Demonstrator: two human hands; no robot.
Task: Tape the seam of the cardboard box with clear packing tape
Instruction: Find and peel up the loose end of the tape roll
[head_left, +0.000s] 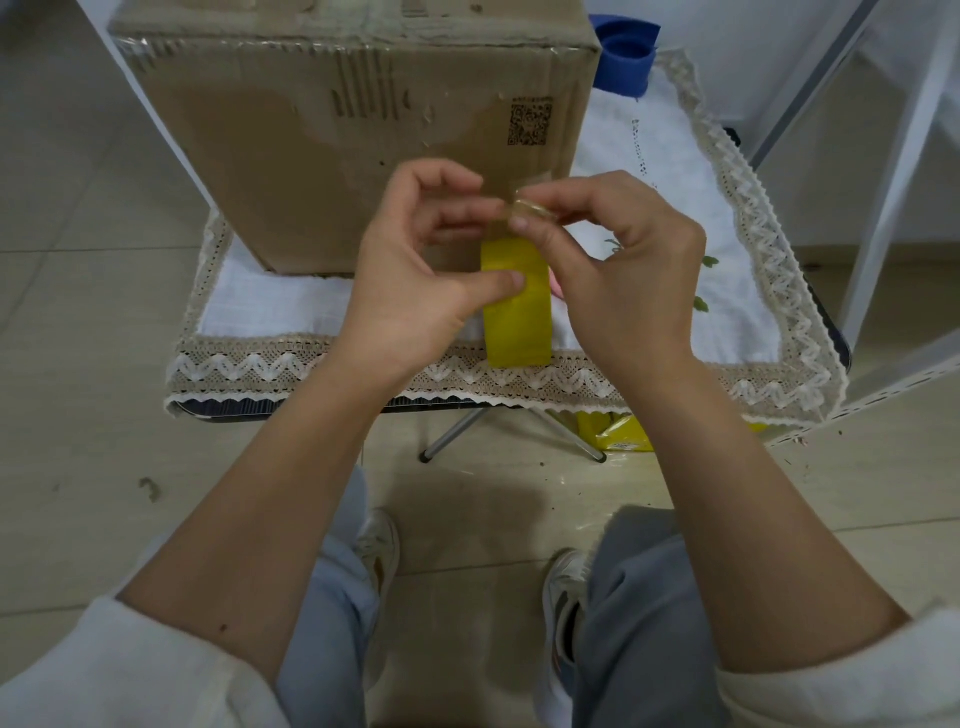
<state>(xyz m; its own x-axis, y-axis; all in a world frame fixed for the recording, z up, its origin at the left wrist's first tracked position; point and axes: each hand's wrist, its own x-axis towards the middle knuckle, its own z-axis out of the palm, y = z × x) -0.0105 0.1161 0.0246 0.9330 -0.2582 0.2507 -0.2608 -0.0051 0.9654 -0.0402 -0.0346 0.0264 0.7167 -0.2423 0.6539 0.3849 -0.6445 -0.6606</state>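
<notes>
Cardboard, brown and scuffed, is filling the upper middle of the view: a large cardboard box (358, 140) is standing on a small folding table (841, 338) covered by a white cloth with a lace border (260, 364). A printed square code is showing on the box's near face, and shiny old tape is running along its top front edge; the top seam itself is lying out of view. Behind the box on the right, a blue object (623, 57) is peeking out. You are sitting close to the table, knees and pale shoes showing below. Your left hand (415, 280) is curling around the roll of tape (517, 306), which looks yellowish edge-on, with the thumb pressing on its outer face and the fingers bent above it. Your right hand (618, 270) is pinching the loose end of the tape (524, 205) between thumb and forefinger, just above the roll, while the other fingers are hanging relaxed. Both hands are hovering in front of the box's lower near face, touching neither box nor cloth. You appear to be at the starting step, freeing the tape's end before any new strip is laid. The next move is likely calling for pulling out a clean length without letting it fold onto itself, then carrying it up to the top seam.
</notes>
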